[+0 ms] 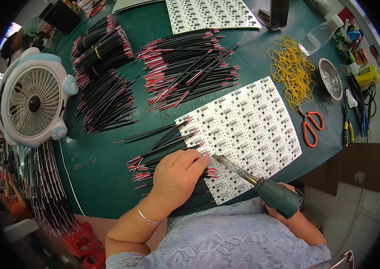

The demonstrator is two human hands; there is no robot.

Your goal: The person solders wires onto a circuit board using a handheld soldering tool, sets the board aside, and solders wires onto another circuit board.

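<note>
Gripping smooth green soldering iron [277, 196] in right hand [274, 213], metal tip [219, 159] at its ten o'clock; curling left hand [176, 172], can't tell whether gripping, over slim sheathed wires [169, 142] at eight-o'clock edge of gridded white board [261, 130].

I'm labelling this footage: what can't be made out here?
In the head view:
Right hand: grip partly hidden by the soldering iron.
Black wires: partly covered by the left hand.
Far circuit-board sheet: cut off by the top edge.
Contact at iron's tip: too small.
</note>
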